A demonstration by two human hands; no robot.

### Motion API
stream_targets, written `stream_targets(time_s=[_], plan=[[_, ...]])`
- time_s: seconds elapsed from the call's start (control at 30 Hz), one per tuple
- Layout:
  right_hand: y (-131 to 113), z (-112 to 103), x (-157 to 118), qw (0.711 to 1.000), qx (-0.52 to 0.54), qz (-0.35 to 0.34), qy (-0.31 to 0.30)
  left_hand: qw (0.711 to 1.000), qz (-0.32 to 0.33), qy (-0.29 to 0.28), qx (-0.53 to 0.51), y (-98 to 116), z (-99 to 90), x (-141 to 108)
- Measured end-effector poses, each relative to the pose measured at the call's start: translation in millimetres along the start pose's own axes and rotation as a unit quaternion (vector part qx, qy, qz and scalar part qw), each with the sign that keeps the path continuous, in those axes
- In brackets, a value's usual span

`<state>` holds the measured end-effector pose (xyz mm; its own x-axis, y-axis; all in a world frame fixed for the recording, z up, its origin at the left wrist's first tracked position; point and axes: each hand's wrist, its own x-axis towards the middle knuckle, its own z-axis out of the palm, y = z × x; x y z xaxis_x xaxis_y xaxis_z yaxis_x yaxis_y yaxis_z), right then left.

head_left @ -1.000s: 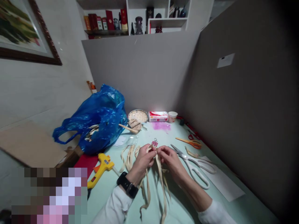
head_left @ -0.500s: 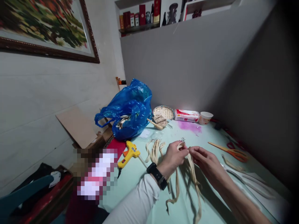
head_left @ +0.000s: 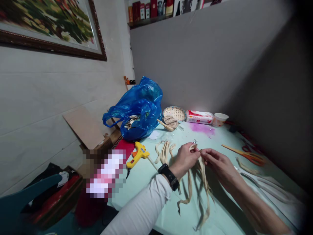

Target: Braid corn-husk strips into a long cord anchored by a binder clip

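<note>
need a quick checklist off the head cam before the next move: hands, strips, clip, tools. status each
1. Left hand holding the pale strips: ok, pinched between thumb and fingers.
2. Right hand gripping: cannot tell; its fingertips are at the strips, but the contact is too small to judge.
3. Clip fastened on the strips: cannot tell; it shows just beyond the left hand, its lower part hidden.
4. Loose strips apart from the glue gun: ok, they lie beyond it to the right.
5. Glue gun upright: not ok, lying on its side.
6. Orange scissors away from the hands: ok, lying beyond the right forearm.
</note>
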<state>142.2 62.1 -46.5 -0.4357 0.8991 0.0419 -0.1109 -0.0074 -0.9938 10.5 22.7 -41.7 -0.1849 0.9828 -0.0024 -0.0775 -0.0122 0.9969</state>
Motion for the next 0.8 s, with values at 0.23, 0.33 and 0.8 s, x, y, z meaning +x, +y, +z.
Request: stream_targets(time_s=[0.23,0.33,0.8], plan=[[-4.0,8.4,-3.0,1.000,0.011,-0.026,-0.004,0.997,0.000,-0.065,-0.036,5.0,-3.1,-3.0],[-3.3,9.8,-1.8,0.999,0.025,-0.027,-0.004,0.995,-0.001,-0.083,-0.048,9.2,-5.1,-2.5],[-7.5,8.4,-0.1,0.999,0.005,-0.034,-0.001,0.996,0.010,-0.041,-0.074,17.6,-3.9,-4.3]])
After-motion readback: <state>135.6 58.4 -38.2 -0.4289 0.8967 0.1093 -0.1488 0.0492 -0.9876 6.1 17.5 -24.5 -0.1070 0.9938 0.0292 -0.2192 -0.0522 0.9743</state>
